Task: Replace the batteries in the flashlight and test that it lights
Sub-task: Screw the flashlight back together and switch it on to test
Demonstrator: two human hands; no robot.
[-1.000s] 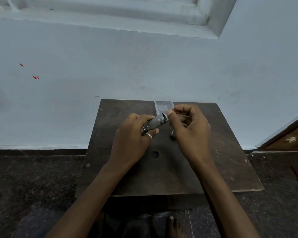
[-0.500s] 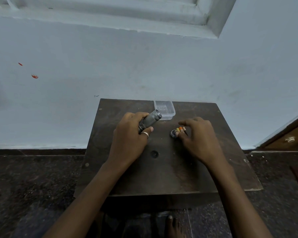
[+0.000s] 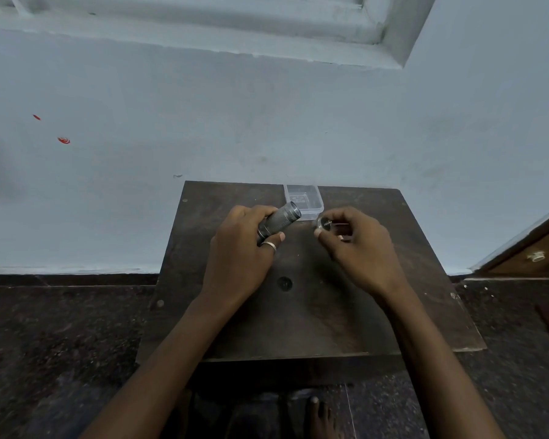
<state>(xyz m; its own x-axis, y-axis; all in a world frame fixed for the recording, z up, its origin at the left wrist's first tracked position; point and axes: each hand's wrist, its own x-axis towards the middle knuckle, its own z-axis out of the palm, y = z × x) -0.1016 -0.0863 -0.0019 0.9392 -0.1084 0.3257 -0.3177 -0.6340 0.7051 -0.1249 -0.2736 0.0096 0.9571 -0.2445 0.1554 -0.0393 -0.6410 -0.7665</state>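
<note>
My left hand [image 3: 238, 248] grips a grey knurled flashlight body [image 3: 281, 218], tilted with its open threaded end pointing up and to the right. My right hand [image 3: 358, 245] pinches the flashlight's round tail cap [image 3: 324, 222] between thumb and fingertips, its spring side facing the body, a short gap to the right of the open end. Both are held just above the dark wooden board [image 3: 298, 312]. The batteries are hidden behind my right hand.
A small clear plastic box [image 3: 303, 199] sits at the board's far edge by the pale blue wall, just behind the flashlight. The board has a round hole [image 3: 284, 283] in its middle. Dark stone floor surrounds it; a bare foot [image 3: 322, 416] shows below.
My right hand went down to the board beside the batteries, picked up the tail cap and lifted it toward the flashlight's open end. My left hand kept holding the body.
</note>
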